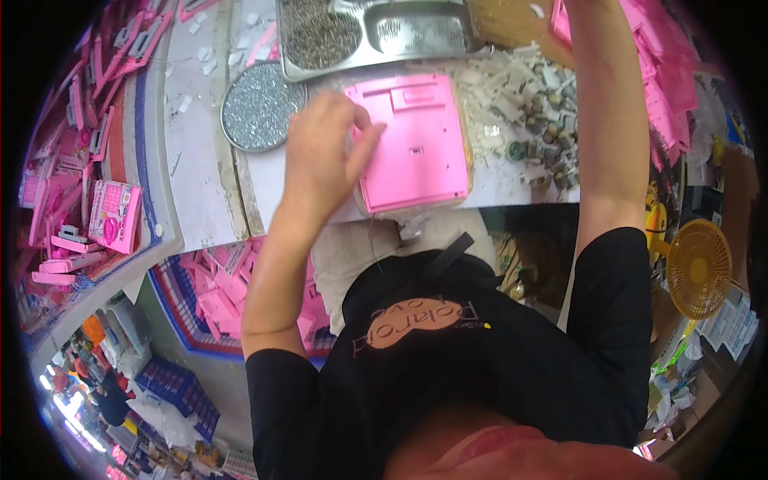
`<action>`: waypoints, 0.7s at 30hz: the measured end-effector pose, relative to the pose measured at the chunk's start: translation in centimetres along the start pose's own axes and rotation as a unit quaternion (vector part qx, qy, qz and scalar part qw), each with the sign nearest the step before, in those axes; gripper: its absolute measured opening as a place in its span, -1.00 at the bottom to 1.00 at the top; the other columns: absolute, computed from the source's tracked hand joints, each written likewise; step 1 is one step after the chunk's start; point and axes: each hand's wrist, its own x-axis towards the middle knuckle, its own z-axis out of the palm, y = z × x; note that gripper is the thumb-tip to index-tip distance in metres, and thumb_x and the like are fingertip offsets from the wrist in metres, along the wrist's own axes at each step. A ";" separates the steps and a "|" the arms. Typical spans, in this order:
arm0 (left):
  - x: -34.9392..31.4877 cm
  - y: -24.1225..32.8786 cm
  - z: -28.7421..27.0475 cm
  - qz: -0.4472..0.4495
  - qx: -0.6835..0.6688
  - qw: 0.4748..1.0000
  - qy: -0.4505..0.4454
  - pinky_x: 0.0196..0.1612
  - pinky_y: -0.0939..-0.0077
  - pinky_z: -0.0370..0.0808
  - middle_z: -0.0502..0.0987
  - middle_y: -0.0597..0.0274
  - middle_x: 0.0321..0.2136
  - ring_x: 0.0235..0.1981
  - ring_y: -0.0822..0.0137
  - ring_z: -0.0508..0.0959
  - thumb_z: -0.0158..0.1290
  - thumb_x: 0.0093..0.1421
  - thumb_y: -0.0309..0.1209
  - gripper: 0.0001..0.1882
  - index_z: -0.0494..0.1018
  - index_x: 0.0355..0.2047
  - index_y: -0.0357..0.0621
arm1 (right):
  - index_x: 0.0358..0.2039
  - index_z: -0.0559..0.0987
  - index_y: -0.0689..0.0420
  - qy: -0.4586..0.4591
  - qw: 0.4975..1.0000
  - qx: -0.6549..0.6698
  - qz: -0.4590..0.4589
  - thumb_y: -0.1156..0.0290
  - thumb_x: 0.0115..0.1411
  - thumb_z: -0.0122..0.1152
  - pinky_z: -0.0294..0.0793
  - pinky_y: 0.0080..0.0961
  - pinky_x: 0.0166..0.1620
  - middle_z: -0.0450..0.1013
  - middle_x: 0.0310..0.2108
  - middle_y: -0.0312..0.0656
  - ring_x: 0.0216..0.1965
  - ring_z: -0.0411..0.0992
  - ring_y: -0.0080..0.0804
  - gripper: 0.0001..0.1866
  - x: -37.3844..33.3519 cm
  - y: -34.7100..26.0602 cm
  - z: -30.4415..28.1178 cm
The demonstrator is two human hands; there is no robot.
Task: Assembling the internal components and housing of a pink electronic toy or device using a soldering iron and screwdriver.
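A pink plastic housing panel (416, 152) lies flat on the work table in front of me, with slots and small holes in its face. My left hand (324, 148) is over the panel's left edge, its thumb and forefinger drawn together in a pinch. Whatever sits between those fingertips, if anything, is too small to make out. Just left of this hand stands a round dish (264, 106) full of small silvery screws. My right forearm reaches up past the top right edge of the picture, so my right hand is out of sight.
A metal compartment tray (384, 60) with small metal parts stands at the back. Right of the panel lie heaps of white and grey small parts (528, 104). Pink housings (116, 216) fill the left side; more pink pieces (228, 292) sit in a crate below. A yellow fan (698, 268) stands at right.
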 end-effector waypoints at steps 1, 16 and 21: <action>0.0 0.7 -0.1 0.001 -0.013 1.000 0.001 -0.26 0.36 0.41 0.48 0.17 -0.46 -0.39 0.18 0.49 0.27 0.12 -0.47 -0.84 0.48 -0.45 -0.21 | 0.05 0.54 0.27 -0.057 0.991 0.117 0.021 0.16 0.20 0.40 0.58 -0.37 -0.07 0.59 -0.18 -0.11 -0.20 0.55 -0.38 -0.47 -0.9 -2.5 -0.6; -1.0 4.0 2.3 0.014 -0.124 0.992 0.035 -0.15 0.27 0.38 0.53 0.28 -0.42 -0.33 0.22 0.54 0.28 0.10 -0.39 -0.90 0.61 -0.38 -0.07 | -0.15 0.33 0.03 -0.079 0.888 0.453 0.001 0.10 0.23 0.15 0.33 -0.47 -0.36 0.30 -0.61 -0.39 -0.64 0.24 -0.54 -0.66 -14.2 -6.4 5.9; -1.2 4.1 1.6 0.030 -0.098 0.994 0.038 -0.16 0.32 0.37 0.54 0.27 -0.41 -0.33 0.22 0.53 0.32 0.08 -0.40 -0.87 0.63 -0.35 -0.08 | -0.10 0.32 0.09 -0.105 0.853 0.510 -0.028 0.26 0.26 0.18 0.28 -0.50 -0.45 0.32 -0.56 -0.25 -0.60 0.25 -0.50 -0.68 -14.1 -6.3 6.7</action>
